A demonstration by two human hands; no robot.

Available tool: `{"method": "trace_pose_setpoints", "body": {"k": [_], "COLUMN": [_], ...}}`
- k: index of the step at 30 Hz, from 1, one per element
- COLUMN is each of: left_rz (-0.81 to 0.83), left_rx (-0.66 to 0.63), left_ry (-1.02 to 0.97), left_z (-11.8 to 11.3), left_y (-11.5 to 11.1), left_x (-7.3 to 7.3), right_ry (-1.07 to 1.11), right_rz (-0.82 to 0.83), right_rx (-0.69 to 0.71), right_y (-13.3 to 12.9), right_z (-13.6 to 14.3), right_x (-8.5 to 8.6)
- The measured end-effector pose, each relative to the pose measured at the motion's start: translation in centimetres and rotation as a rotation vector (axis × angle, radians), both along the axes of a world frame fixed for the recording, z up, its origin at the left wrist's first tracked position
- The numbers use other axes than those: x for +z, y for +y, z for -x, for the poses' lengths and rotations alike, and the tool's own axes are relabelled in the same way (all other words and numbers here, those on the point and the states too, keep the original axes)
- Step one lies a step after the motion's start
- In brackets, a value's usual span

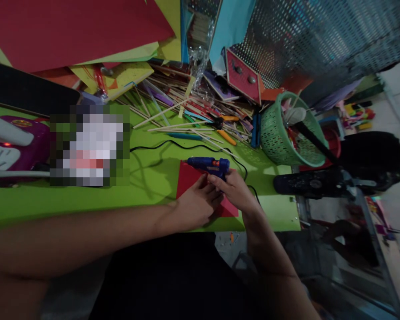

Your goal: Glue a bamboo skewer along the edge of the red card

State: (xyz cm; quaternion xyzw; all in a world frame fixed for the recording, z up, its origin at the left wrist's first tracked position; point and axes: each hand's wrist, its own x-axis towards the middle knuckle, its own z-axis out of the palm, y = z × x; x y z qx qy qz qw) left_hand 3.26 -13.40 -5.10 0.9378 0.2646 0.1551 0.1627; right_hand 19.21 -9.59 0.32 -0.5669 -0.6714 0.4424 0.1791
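My right hand [240, 190] is wrapped round the handle of a blue glue gun [200, 163], whose nozzle points left. Beneath the gun lies a red sheet of paper [184, 180] on the green table. My left hand [198, 205] rests over the paper, close against the right hand, its fingers curled together below the gun. Whatever sits between the left fingers is hidden. A black cord [170, 141] runs across the table behind the gun.
Thin wooden sticks [166, 109] and orange-handled scissors [226, 135] lie behind. A green basket [276, 133] stands right, near a black clamp-like arm [306, 184]. At left are a purple-and-white device [6, 151] and a blurred patch. Coloured paper [86, 31] is piled at the back.
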Motion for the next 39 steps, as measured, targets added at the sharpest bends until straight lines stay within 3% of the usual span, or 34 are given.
{"method": "trace_pose_setpoints", "body": {"k": [27,34,39], "left_rz": [0.037,0.021,0.104], "left_rx": [-0.017,0.021,0.008], "left_ry": [0.032,0.163,0.176], "left_z": [-0.1,0.4,1.0], "left_y": [0.0,-0.7,-0.9], "left_x": [0.4,1.4,1.7], "right_ry": [-0.042,-0.076,-0.097], "right_rz": [0.002,-0.007,-0.017], "right_rx": [-0.001,0.014,0.025], "right_y": [0.0,-0.1,-0.1], "right_z": [-0.6,-0.5,-0.1], "right_x": [-0.1,0.3,0.6]}}
